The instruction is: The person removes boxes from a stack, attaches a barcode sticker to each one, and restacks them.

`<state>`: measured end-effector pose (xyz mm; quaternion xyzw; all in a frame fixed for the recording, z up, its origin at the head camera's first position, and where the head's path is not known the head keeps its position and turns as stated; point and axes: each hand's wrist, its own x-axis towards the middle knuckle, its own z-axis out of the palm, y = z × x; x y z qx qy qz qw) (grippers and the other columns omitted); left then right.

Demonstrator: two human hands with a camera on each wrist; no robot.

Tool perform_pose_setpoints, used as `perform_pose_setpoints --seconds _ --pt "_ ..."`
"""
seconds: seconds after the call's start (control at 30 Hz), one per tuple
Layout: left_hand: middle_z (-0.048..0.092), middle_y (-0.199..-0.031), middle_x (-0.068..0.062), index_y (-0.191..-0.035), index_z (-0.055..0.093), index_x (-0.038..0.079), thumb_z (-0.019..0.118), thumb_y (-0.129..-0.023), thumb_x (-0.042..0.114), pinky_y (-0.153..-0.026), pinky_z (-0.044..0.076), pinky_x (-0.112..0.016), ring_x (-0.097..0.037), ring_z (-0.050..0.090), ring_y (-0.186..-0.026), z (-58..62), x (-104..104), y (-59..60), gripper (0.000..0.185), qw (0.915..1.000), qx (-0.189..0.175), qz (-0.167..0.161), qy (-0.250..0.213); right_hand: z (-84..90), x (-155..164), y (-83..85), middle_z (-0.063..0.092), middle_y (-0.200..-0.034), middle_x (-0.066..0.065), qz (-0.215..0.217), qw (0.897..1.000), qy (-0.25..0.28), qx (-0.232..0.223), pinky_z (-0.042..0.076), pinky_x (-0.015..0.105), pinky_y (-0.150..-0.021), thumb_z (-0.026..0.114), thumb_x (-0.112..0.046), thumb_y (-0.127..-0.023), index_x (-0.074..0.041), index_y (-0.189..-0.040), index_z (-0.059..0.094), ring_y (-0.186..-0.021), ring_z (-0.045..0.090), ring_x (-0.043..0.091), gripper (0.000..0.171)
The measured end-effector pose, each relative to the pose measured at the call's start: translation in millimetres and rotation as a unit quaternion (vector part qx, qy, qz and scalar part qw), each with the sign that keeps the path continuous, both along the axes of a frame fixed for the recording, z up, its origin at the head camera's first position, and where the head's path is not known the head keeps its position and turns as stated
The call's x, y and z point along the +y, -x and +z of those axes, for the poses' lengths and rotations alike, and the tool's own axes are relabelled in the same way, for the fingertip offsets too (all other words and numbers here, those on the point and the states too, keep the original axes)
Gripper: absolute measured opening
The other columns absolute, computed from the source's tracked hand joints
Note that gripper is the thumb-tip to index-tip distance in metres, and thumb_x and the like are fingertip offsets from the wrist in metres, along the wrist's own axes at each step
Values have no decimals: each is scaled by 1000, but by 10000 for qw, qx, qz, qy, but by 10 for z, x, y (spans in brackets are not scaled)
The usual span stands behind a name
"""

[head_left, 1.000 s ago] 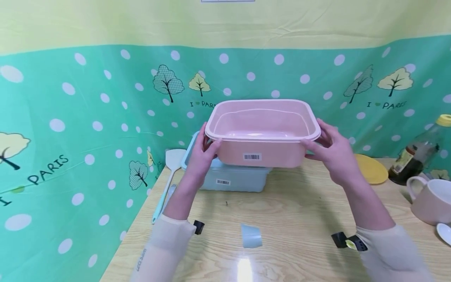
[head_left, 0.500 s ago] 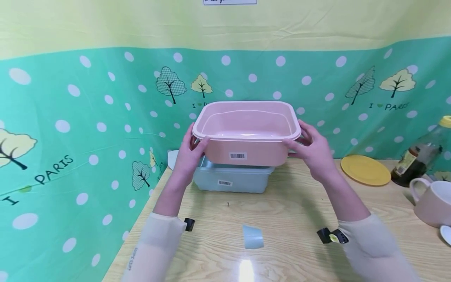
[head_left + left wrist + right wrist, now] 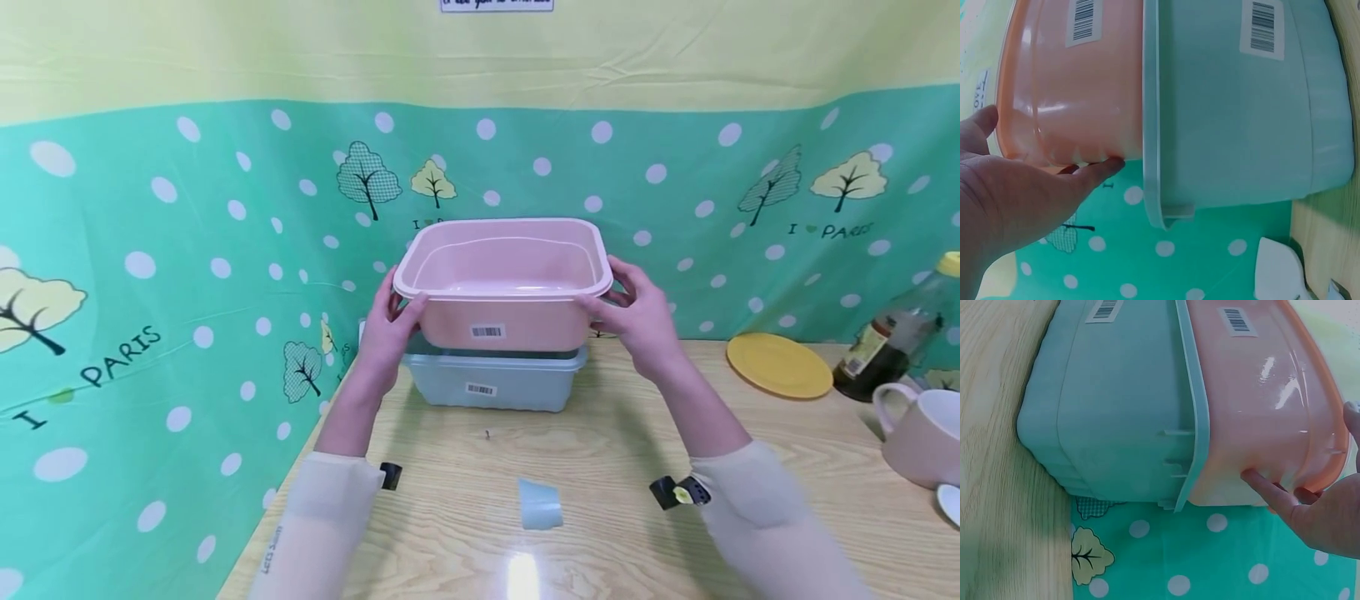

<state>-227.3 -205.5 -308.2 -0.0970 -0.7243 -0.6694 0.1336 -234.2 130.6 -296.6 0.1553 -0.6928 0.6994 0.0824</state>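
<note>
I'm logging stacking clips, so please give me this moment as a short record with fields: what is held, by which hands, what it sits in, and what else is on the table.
held: pink rectangular plastic tub, empty
left hand: left hand grips the tub's left rim
right hand: right hand grips its right rim
below: pale blue plastic tub; pink one partly lowered into it
surface: wooden table
nearby: yellow plate, dark sauce bottle, pink mug

two tubs, one pink [image 3: 502,312], one blue [image 3: 491,385], one yellow plate [image 3: 778,365], one bottle [image 3: 892,333], one mug [image 3: 924,433]
</note>
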Motion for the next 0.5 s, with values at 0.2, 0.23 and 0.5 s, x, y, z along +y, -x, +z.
perform_pose_setpoints --seconds 0.2,0.23,0.5 --pt "28 -164 0 -162 18 25 68 -97 40 -113 37 -48 -25 31 -147 -47 -86 21 84 9999 5 19 -100 -54 -77 34 39 -155 18 35 9999 29 -112 59 31 -82 79 -14 -90 -1 -154 33 -136 47 35 80" --pt "28 -164 0 -162 19 25 68 -97 40 -113 37 -48 -25 31 -147 -57 -96 24 84 9999 -4 22 -108 -66 -85 38 39 -155 18 37 9999 11 -125 59 30 -82 79 -15 -89 -1 -154 33 -136 47 35 81" --pt "24 -166 0 -163 18 23 69 -96 43 -115 35 -43 -24 25 -150 -172 -176 44 87 9995 -276 152 101 -179 -108 56 37 -157 16 -102 9988 -445 -166 51 32 -97 82 -21 -88 -2 -155 33 -139 45 33 85"
